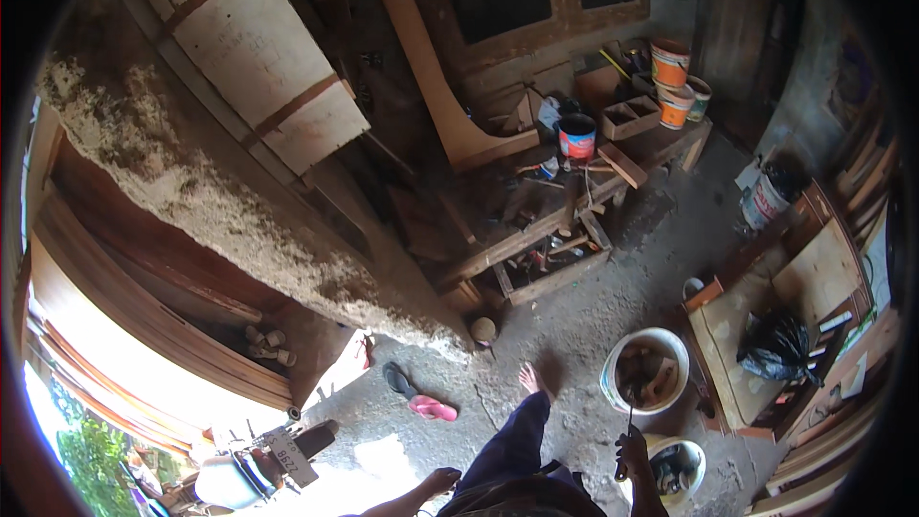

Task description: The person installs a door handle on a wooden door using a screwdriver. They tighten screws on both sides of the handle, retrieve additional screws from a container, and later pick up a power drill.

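At the lower right, my right hand is closed round a slim hand tool. Its thin shaft points away from me, and its exact kind is too dark to tell. Just beyond the tool stands a round white bucket with wood pieces and other items inside. A second pale bucket, holding dark objects, is right beside this hand. Low in the middle, my left hand hangs by my dark trousers with its fingers curled in and nothing visible in them.
A low wooden workbench bears tools, paint buckets and a divided wooden box. An open wooden cabinet with a black plastic bag lies right. Sandals and a parked motorcycle are left, below a rough wall edge.
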